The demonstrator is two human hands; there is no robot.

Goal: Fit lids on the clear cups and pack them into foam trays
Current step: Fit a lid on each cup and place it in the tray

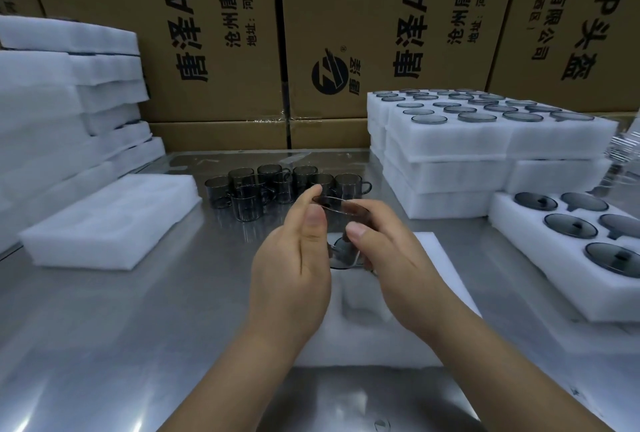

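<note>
Cup gripped by left hand, right hand — sides hidden

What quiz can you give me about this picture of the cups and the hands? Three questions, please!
1. Pick one: where do the loose cups without lids stand? A) on the metal table B) inside a cardboard box C) on the floor
2. True or false: the left hand and the right hand both hold one cup.
3. Fill the gap: the tray under the hands is made of white ____.
Key: 1 A; 2 true; 3 foam.
</note>
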